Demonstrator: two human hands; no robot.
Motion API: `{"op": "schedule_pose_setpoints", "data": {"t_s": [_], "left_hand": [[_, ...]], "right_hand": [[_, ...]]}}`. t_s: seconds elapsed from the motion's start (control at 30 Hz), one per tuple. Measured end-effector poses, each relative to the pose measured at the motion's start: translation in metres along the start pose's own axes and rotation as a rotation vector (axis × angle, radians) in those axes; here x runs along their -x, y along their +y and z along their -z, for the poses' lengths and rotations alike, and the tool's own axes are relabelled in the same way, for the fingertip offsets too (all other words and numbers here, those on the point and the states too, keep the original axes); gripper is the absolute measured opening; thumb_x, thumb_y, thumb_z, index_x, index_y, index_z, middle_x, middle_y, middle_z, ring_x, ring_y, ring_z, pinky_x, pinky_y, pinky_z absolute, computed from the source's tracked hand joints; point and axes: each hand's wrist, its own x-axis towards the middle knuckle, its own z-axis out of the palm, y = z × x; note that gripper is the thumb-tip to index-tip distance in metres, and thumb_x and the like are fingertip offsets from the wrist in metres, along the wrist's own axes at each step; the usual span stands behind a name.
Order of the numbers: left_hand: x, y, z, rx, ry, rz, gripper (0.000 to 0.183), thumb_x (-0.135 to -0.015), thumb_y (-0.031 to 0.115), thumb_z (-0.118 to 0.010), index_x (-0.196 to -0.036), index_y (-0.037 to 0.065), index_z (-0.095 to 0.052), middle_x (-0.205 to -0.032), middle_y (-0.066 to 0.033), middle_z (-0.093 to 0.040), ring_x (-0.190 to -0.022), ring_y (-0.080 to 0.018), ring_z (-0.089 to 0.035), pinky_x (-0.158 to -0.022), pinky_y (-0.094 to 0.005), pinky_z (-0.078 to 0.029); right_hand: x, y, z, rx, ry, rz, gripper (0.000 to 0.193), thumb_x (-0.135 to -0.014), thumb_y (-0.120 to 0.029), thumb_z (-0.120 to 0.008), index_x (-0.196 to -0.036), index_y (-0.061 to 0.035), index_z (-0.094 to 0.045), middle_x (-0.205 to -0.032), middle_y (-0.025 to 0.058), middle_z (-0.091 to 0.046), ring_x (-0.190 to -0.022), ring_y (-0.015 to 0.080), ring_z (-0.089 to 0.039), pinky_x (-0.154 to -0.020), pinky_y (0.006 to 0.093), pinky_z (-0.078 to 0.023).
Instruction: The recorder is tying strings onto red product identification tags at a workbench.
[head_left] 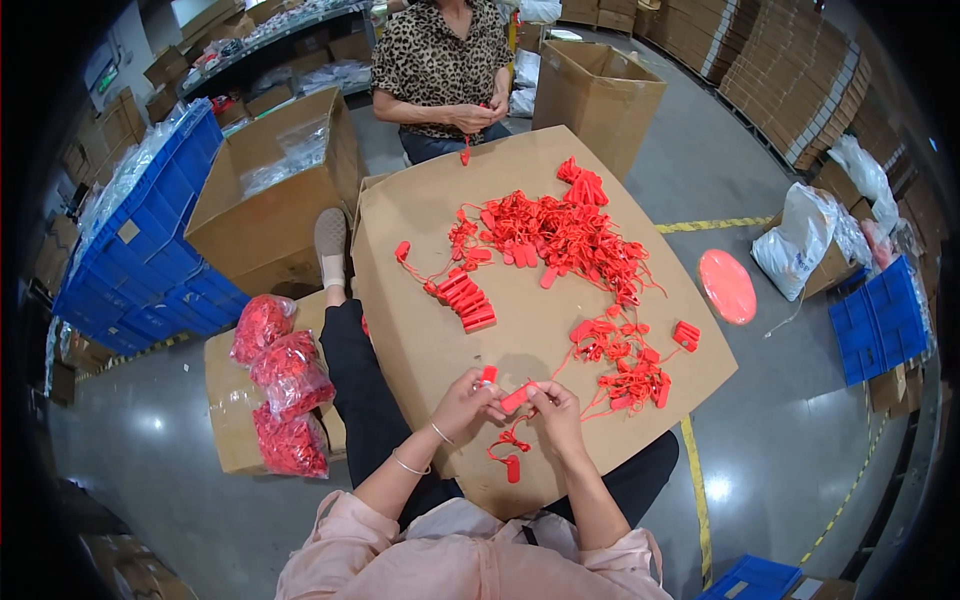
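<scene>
Over the near part of the cardboard tabletop (400, 330), my left hand (468, 402) and my right hand (555, 408) pinch a flat red plastic tag (515, 398) between them. A second small red piece (489, 374) stands up from the fingers of my left hand. Just below my hands, a loose red tag (513, 468) lies with a thin red cord. Beyond my right hand are tangled corded tags (635, 385). Ahead of my left hand, several red tags lie in a neat row (466, 300). A large heap of red cords and tags (560, 235) covers the far middle.
Across the table sits a co-worker (445, 70), hands holding a small red corded piece. Bags of red pieces (290, 375) lie on a carton to the left. Blue crates (150, 235) and an open carton (270, 200) stand beyond. A red round stool (727, 287) stands right.
</scene>
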Motion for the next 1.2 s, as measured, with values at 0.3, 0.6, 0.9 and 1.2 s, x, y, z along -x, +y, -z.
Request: {"op": "schedule_pose_setpoints", "data": {"t_s": [0.3, 0.6, 0.9, 1.2], "left_hand": [[0.021, -0.009, -0.007, 0.297, -0.031, 0.112, 0.014, -0.083, 0.008, -0.056, -0.093, 0.004, -0.047, -0.083, -0.0103, -0.058, -0.071, -0.0158, -0.06, -0.062, -0.0268, -0.051], [0.019, -0.009, -0.006, 0.014, 0.141, -0.01, 0.017, -0.081, 0.005, -0.059, -0.095, -0.003, -0.056, -0.075, -0.005, -0.058, -0.057, -0.009, -0.054, -0.051, -0.024, -0.048], [0.021, -0.011, -0.004, -0.121, 0.189, -0.003, 0.017, -0.08, 0.008, -0.062, -0.094, -0.001, -0.058, -0.073, 0.0003, -0.056, -0.057, -0.0052, -0.051, -0.055, -0.0182, -0.044], [0.026, -0.012, -0.005, -0.092, 0.136, -0.008, 0.019, -0.08, 0.006, -0.061, -0.097, -0.001, -0.057, -0.077, -0.0005, -0.057, -0.059, -0.0055, -0.051, -0.056, -0.0188, -0.044]], "right_hand": [[0.012, 0.004, -0.015, -0.23, 0.066, -0.026, 0.011, -0.086, -0.01, -0.055, -0.089, -0.0001, -0.06, -0.071, 0.0033, -0.059, -0.058, 0.0077, -0.051, -0.055, 0.0194, -0.042], [0.015, 0.002, -0.002, 0.23, 0.09, 0.207, 0.013, -0.085, -0.006, -0.055, -0.095, 0.0, -0.06, -0.074, 0.0034, -0.059, -0.063, 0.0063, -0.052, -0.057, 0.0187, -0.043], [0.024, -0.022, 0.001, 0.721, -0.028, 0.378, 0.009, -0.08, -0.004, -0.059, -0.088, -0.0002, -0.059, -0.077, 0.0084, -0.059, -0.061, 0.0148, -0.055, -0.055, 0.0267, -0.045], [0.027, -0.025, -0.005, 0.952, -0.04, 0.483, 0.007, -0.076, -0.008, -0.062, -0.08, -0.0036, -0.059, -0.074, 0.0094, -0.056, -0.063, 0.0248, -0.058, -0.055, 0.0342, -0.047]]}}
